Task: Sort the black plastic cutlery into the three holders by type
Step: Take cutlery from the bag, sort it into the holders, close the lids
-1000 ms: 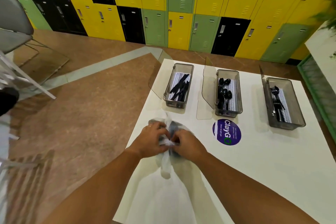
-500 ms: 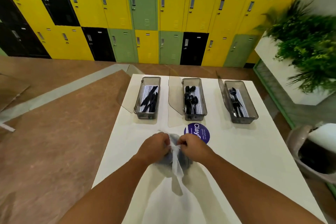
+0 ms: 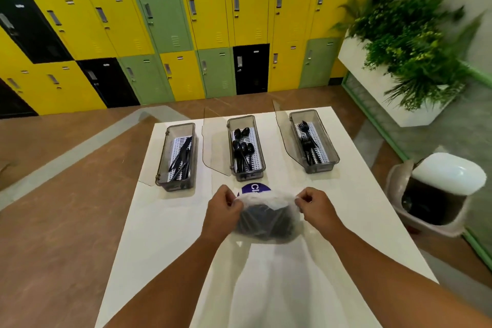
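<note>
A clear plastic bag of black cutlery sits on the white table in front of me. My left hand pinches the bag's left rim and my right hand pinches its right rim, holding the mouth stretched wide. Beyond stand three clear holders with lids swung open: the left holder has knives, the middle holder has spoons, the right holder has forks.
A purple round sticker lies on the table just past the bag. A white-lidded bin with a liner stands right of the table. A planter and coloured lockers are behind.
My hands were close together at the bag's knotted top; now they have spread apart and the bag's mouth is pulled open. My view has also swung to the right.
</note>
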